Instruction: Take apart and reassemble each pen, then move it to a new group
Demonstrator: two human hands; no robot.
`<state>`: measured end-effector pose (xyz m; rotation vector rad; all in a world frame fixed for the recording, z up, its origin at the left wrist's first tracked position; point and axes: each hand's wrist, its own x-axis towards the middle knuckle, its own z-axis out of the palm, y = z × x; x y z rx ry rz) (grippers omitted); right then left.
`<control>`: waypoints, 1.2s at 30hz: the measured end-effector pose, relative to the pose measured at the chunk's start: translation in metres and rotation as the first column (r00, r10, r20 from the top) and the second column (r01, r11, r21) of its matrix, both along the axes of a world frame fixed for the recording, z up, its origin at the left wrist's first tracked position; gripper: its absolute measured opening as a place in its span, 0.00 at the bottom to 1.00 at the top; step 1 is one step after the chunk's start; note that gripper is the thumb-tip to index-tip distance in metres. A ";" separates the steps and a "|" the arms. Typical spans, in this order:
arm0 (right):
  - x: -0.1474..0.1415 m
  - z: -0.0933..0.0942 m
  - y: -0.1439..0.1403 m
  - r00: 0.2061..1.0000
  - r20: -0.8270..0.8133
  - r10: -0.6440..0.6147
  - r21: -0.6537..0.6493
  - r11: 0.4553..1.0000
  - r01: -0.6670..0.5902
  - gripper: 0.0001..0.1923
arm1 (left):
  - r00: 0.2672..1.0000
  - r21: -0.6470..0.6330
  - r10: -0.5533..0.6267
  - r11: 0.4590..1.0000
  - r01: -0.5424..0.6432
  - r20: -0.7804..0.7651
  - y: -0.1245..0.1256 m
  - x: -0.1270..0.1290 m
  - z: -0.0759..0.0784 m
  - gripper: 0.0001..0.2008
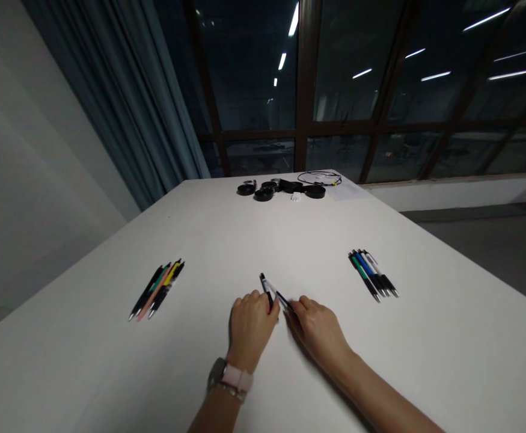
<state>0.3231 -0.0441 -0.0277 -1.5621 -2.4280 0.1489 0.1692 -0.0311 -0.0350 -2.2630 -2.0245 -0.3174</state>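
Observation:
At the middle of the white table [226, 240], my left hand [252, 322] is closed around a black-and-white pen [265, 287] whose far end sticks out past the fingers. Just to its right, my right hand [319, 331] pinches a slim dark pen [284, 300] between thumb and fingers. The two pens slant toward each other, their far ends close together; whether they touch, I cannot tell. A pink-banded watch [234, 377] and a bracelet are on my left wrist.
Left of my hands lies a loose bunch of several pens [158, 288] in black, green, pink and yellow. A row of green, blue and white pens [371, 275] lies at right. Black round containers [263, 195] and a coiled black cable [319, 178] are at the far end.

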 end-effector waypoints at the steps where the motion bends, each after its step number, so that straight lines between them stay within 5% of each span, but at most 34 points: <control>1: -0.001 0.000 -0.001 1.000 0.004 0.007 0.001 1.000 -0.007 0.13 | 1.000 -0.001 0.000 1.000 0.000 -0.002 0.000 0.000 0.000 0.20; 9: -0.004 -0.002 -0.008 0.998 0.007 0.061 0.040 0.997 -0.061 0.11 | 1.000 0.014 0.006 1.000 -0.006 0.000 0.001 0.000 -0.002 0.19; 15: 0.013 0.001 0.006 0.987 -0.117 -0.110 0.061 0.991 0.118 0.03 | 1.000 0.060 0.028 0.998 -0.028 -0.001 0.000 -0.004 0.000 0.20; 21: 0.009 -0.006 0.018 0.973 -0.183 -0.139 -0.049 0.990 0.133 0.09 | 0.999 0.093 0.054 0.994 -0.052 -0.011 0.001 -0.010 0.001 0.20; 29: -0.001 -0.009 0.019 0.995 -0.073 -0.070 -0.025 0.997 0.068 0.10 | 0.999 0.112 0.041 0.993 -0.041 0.000 -0.001 -0.009 0.000 0.20; 36: 0.016 -0.007 0.020 0.949 -0.259 -0.180 -0.086 0.983 0.163 0.15 | 0.998 0.095 0.058 0.994 -0.057 -0.012 -0.003 -0.011 -0.001 0.21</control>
